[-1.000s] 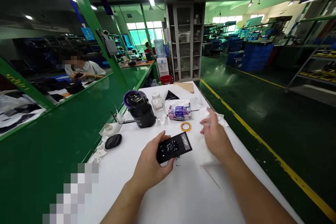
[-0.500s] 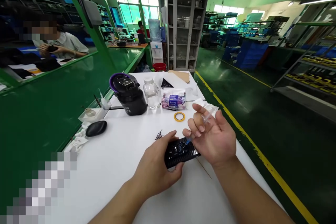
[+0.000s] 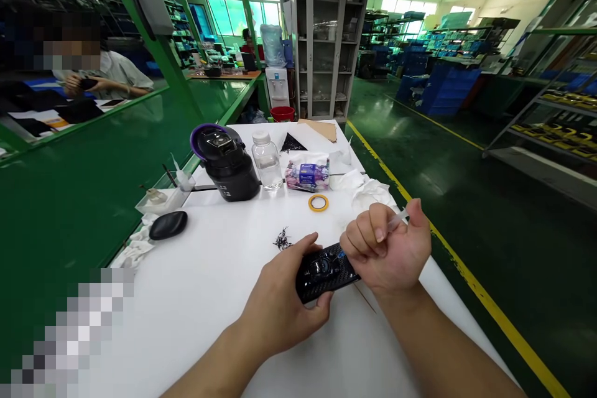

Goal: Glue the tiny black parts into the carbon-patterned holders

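My left hand (image 3: 280, 301) grips a black carbon-patterned case (image 3: 326, 270) by its left end, holding it flat on the white table (image 3: 209, 298). My right hand (image 3: 387, 249) is curled around a thin clear syringe (image 3: 396, 221), whose blue tip touches the top of the case. Crumpled white tissue (image 3: 373, 193) lies just behind my right hand.
A small pile of black bits (image 3: 282, 239) and a yellow tape ring (image 3: 318, 202) lie beyond the case. Further back stand a black jug with a purple lid (image 3: 226, 161), a clear bottle (image 3: 267, 158) and a tissue pack (image 3: 308, 175). A black pebble-shaped object (image 3: 168, 224) sits left. A seated person (image 3: 97, 74) works far left.
My right hand came back from the tissue with the syringe, then closed its fingers around it and set the tip on the case. The view tilted down.
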A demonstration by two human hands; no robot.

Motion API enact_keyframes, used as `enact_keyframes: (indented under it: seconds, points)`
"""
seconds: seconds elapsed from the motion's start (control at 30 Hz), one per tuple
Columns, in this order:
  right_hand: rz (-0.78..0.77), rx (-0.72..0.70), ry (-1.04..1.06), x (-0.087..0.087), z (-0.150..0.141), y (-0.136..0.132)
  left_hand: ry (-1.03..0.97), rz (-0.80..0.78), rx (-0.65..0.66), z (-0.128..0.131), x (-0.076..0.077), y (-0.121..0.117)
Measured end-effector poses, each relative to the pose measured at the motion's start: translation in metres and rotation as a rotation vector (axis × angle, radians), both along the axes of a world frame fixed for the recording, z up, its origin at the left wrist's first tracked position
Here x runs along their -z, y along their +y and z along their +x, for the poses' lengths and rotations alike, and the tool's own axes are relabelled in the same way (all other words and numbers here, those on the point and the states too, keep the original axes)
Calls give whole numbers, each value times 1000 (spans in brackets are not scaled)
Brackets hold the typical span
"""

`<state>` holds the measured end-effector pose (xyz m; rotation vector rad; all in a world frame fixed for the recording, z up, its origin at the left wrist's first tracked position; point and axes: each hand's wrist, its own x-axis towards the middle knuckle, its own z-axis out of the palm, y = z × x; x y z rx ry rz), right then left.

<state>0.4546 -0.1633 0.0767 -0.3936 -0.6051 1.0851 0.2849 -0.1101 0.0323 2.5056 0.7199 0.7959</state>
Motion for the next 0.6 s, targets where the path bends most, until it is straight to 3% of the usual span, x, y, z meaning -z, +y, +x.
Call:
enact_keyframes:
  seconds: [0.6]
  points:
    - [-16,-30,-41,6,-1,4,-6,-5,-6,1,1,1]
